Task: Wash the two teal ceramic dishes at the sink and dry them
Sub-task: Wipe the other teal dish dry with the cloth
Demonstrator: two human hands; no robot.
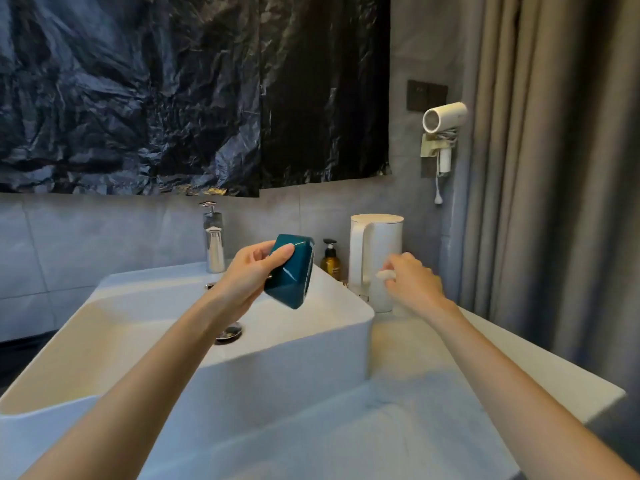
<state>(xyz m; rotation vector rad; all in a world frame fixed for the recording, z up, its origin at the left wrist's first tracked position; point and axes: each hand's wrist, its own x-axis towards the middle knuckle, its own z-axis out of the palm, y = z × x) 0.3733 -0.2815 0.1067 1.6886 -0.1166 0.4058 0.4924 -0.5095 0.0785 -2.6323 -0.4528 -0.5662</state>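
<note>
A pale table [433, 393] carries a white rectangular sink [311, 327], its drain [228, 332] at the basin's centre and a chrome tap [214, 244] at twelve o'clock. Black plastic sheeting [173, 91] covers the grey wall; a curtain [554, 168] hangs at three o'clock. The left hand [249, 271] grips a teal dish [291, 271], tilted, above the sink's right rim. The right hand [412, 278] pinches something small and white beside a white kettle [375, 251].

1 teal dish [290, 271], 1 kettle [377, 258], 2 pump bottles [214, 237], 2 hands [247, 277]
</note>
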